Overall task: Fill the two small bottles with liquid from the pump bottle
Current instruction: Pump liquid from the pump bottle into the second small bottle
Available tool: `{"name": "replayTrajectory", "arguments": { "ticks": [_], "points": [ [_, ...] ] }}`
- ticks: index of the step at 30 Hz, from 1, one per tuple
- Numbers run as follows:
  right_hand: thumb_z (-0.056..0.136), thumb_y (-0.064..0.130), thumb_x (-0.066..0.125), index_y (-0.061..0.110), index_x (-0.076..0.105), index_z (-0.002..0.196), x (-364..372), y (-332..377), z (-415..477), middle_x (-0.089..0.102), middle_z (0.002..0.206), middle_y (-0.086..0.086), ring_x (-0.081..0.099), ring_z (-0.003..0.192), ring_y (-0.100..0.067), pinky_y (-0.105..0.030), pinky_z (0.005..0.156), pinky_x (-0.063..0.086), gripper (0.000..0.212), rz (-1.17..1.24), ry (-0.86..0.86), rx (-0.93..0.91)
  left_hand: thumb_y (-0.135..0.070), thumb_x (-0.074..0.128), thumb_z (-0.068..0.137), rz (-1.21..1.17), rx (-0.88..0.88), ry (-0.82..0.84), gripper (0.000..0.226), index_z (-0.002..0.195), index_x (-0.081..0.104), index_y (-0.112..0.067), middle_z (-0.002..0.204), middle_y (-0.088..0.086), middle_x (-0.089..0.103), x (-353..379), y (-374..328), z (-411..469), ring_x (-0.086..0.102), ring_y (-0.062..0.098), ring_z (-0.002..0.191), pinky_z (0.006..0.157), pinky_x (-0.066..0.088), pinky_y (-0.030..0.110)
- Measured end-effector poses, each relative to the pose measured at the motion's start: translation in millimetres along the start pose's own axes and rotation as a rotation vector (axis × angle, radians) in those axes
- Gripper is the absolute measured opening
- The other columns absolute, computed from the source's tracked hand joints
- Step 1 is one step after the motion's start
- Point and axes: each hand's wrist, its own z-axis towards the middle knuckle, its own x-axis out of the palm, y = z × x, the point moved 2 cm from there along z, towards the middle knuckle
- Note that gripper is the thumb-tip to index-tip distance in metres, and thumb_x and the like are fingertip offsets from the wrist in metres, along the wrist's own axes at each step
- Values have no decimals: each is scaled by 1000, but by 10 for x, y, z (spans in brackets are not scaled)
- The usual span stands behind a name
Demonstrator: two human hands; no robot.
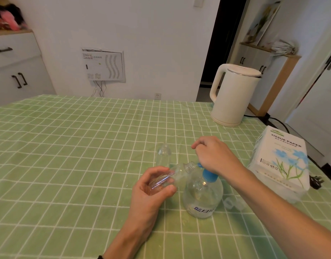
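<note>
Head view: my left grip (153, 186) is curled round one small bottle (176, 174), thumb on the near side and fingers wrapped over the far side, pinching its clear body. I hold this bottle tilted, nearly on its side, above the tabletop (67, 146), with its threaded mouth pointing right and up against the blue pump head (209, 175). The mouth sits just beside the short blue spout that pokes out to the left from under my other hand.

My right grip (215, 156) lies on top of the pump head, palm down, fingers bent inward on the far side. Whether they close on anything I cannot tell, since the hand covers the top of the pump.

The pump bottle (203, 195) stands upright on the green checked cloth, clear and round, with a blue-lettered label low on its near side. The second small bottle (163, 155) stands upright and uncapped just beyond my left hand, apart from both grips.

Far right stands a cream kettle (233, 94); nearer on the right lies a pack of tissue paper (280, 161).
</note>
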Motion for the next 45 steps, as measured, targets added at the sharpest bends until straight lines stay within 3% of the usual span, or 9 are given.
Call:
{"name": "replayTrajectory", "arguments": {
  "ticks": [6,9,15,20,26,29,38,42,45],
  "points": [
    [97,16,35,13,67,109,-40,20,52,65,76,-2,53,40,16,-26,51,38,34,31,3,-12,-14,90,58,-1,-13,-3,45,100,76,-20,110,7,77,-12,17,3,74,28,102,86,58,27],
    [94,15,37,7,68,111,-4,-7,52,73,92,-9,56,41,11,-27,55,43,36,21,3,-1,-15,92,58,-1,-16,3,46,101,76,-20,110,7,77,-11,29,9,74,28,101,85,58,27],
    [92,15,38,14,69,106,17,-30,35,67,74,-2,60,56,-8,-30,57,46,34,8,3,1,-15,92,57,-3,-23,1,47,101,76,-19,110,6,77,-9,13,4,75,27,100,84,59,27],
    [95,15,38,21,66,103,-58,1,71,64,68,4,54,39,11,-27,51,38,30,17,-15,-32,-15,90,55,7,-26,-1,45,98,77,-20,109,6,78,-4,2,-6,75,28,101,84,59,28],
    [95,15,38,10,70,107,-10,-18,61,74,97,-10,66,56,1,-27,56,47,35,31,-7,-3,-13,89,55,-2,-17,-11,44,97,77,-19,108,8,77,-3,8,-5,74,29,101,84,59,28],
    [94,14,38,10,70,107,24,-27,41,71,85,-3,56,40,10,-26,50,39,35,32,1,8,-13,90,55,-5,-22,-11,46,98,77,-18,109,10,77,-6,17,-5,75,29,101,84,59,28],
    [95,14,37,16,66,106,-56,18,49,63,71,1,55,38,10,-26,51,38,31,47,6,-18,-14,92,55,36,-41,7,50,102,76,-16,110,7,77,-21,12,-29,74,24,98,83,60,31],
    [97,15,37,8,67,114,-28,2,49,70,104,-6,59,48,0,-24,53,39,35,48,17,18,-13,91,54,24,-44,-1,49,101,76,-16,111,6,77,-19,12,-21,75,25,98,83,60,30],
    [94,14,37,5,67,115,5,-11,20,72,92,-10,58,45,1,-28,54,40,38,37,24,28,-12,90,54,10,-37,-2,49,101,76,-16,109,6,77,-16,15,-16,75,26,97,83,60,30]
  ]
}}
